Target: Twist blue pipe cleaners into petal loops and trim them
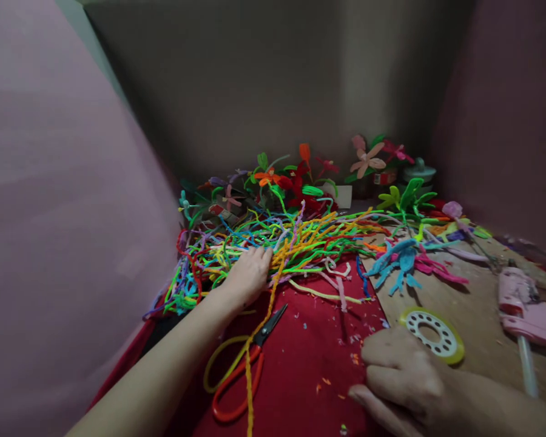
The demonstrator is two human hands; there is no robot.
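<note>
My left hand [249, 274] reaches forward into a tangled heap of coloured pipe cleaners [300, 240], its fingers buried among the strands, so what they grip is hidden. A long yellow strand runs from that hand back toward me. My right hand [398, 379] rests on the red cloth [309, 364] in a loose fist, close to a roll of tape [432, 334]. Orange-handled scissors [246, 373] lie on the cloth between my two arms.
Finished pipe-cleaner flowers [300, 176] stand at the back against the wall. A blue and pink flower [404, 264] lies on the brown board [473, 303]. A pink glue gun [523, 309] lies at the right. Pink walls close in left and right.
</note>
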